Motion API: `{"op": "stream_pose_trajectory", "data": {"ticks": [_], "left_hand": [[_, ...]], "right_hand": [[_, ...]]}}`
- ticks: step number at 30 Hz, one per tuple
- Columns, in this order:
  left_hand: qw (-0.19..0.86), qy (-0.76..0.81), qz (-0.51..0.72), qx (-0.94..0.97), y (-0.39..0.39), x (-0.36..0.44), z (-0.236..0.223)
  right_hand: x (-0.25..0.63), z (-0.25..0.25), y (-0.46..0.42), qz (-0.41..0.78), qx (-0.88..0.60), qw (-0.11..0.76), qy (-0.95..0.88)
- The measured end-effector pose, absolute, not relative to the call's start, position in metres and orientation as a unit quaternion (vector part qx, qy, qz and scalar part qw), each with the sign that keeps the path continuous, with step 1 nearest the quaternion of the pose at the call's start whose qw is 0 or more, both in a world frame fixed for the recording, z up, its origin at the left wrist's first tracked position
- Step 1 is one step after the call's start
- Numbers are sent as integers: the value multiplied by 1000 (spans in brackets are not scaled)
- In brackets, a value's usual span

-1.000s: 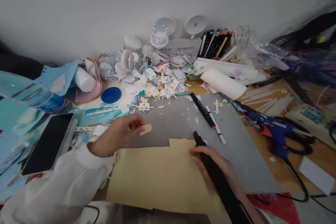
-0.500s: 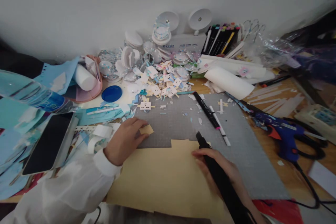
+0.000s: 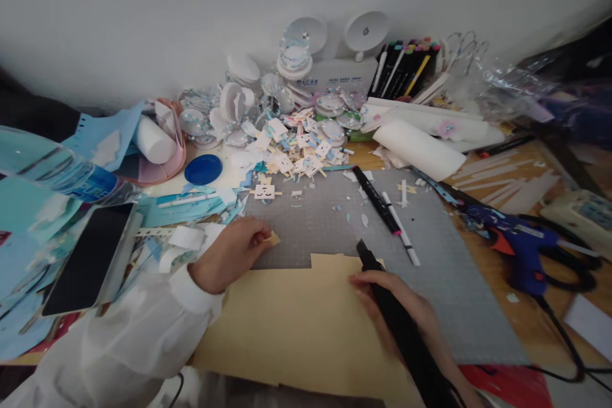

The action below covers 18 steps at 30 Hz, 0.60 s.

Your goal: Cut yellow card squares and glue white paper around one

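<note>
Pinched between the thumb and fingers of my left hand (image 3: pixel 235 250) is a small yellow paper piece (image 3: pixel 272 239), just above the grey cutting mat (image 3: pixel 315 217). My right hand (image 3: pixel 406 306) is wrapped around a black utility knife (image 3: pixel 389 306), its dark blade tip pointing up and away from me. Under both hands lies a large yellow paper sheet (image 3: pixel 296 325), its far edge cut in a step. A small white paper face with yellow tabs (image 3: pixel 264 192) rests near the mat's far left corner.
A black marker (image 3: pixel 377 201) and a white pen (image 3: pixel 400 229) lie on the mat among scraps. A blue glue gun (image 3: pixel 516 242) is at right. A phone (image 3: pixel 90 258) and water bottle (image 3: pixel 71 169) sit left. Behind is a heap of paper faces (image 3: pixel 296 146).
My left fingers have closed on the small yellow paper piece and now cover most of it. My right hand and the knife have stayed in place.
</note>
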State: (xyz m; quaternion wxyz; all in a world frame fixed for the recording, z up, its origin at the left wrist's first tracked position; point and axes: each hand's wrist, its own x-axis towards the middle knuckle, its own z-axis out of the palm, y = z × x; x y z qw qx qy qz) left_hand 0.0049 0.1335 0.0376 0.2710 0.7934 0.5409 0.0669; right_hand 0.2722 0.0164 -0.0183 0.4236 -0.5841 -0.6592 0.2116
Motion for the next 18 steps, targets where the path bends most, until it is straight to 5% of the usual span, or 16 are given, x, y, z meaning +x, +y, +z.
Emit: {"op": "stream_pose_trajectory", "data": {"ticks": [9, 18], "left_hand": [[313, 485, 138, 805, 115, 6, 73], [198, 335, 198, 900, 92, 27, 96]], "right_hand": [[272, 19, 15, 155, -555, 483, -660], [232, 44, 64, 299, -427, 448, -727]]}}
